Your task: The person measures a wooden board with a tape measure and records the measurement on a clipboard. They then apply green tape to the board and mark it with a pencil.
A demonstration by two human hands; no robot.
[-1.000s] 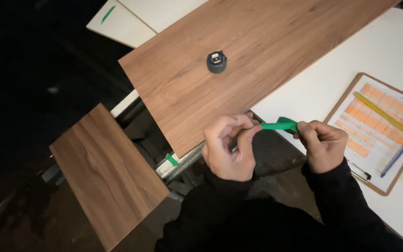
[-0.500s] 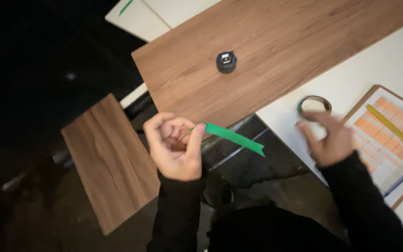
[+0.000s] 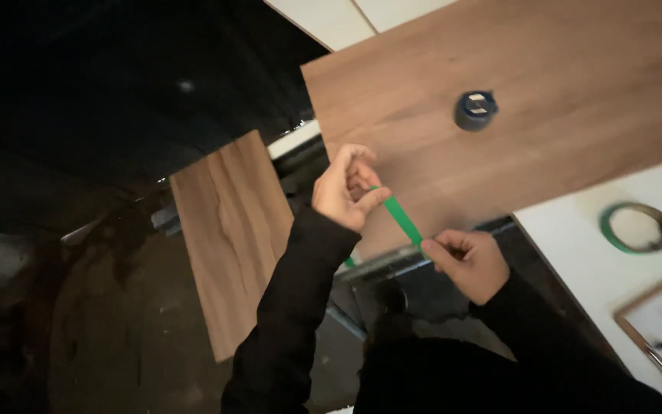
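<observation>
Green tape strip (image 3: 402, 218) stretched between left hand (image 3: 344, 188) and right hand (image 3: 465, 261), both pinching its ends. Strip's ends hidden under fingertips.

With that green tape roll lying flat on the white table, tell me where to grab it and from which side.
Come from above and pinch the tape roll across its thin rim, one finger inside the open centre and thumb outside. It lies flat on the white table with nothing touching it, so the side walls are too low to grip well.
</observation>
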